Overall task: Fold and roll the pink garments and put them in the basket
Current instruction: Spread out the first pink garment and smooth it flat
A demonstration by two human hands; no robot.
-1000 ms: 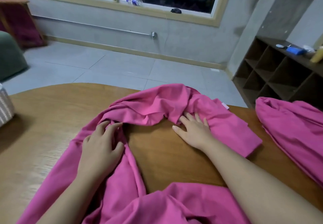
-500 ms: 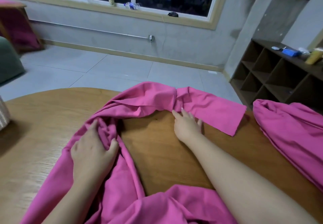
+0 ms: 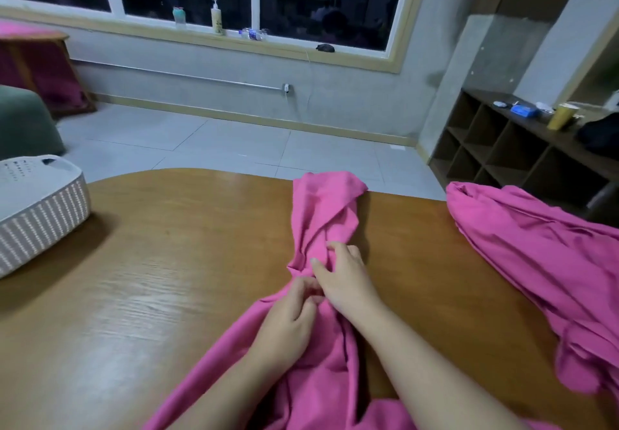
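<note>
— What has changed since a moment ago?

— I have drawn the two sides of the pink garment (image 3: 321, 225) together. Before, it lay in a wide arch around a bare patch of table; now it runs as one narrow, bunched strip from the near edge out toward the far edge of the table (image 3: 160, 295). My hands have come in from either side and meet in the middle.

— What is each hand doing?

— My left hand (image 3: 288, 325) rests on the strip with its fingers curled, pinching a fold of the cloth. My right hand (image 3: 345, 278) sits just beyond it, touching it, fingers bent and gathering the cloth at the strip's narrowest point.

— Where does the garment lie?

— Right of centre on the table. Its far end spreads a little wider near the far edge; the near part widens under my forearms and runs out of sight at the bottom.

— And the rest?

— A second pink garment (image 3: 542, 262) lies heaped at the right edge of the table, well apart from the first. The white basket (image 3: 43, 208) stands at the far left of the table. Beyond the right edge stands a dark wooden shelf (image 3: 502, 161).
</note>
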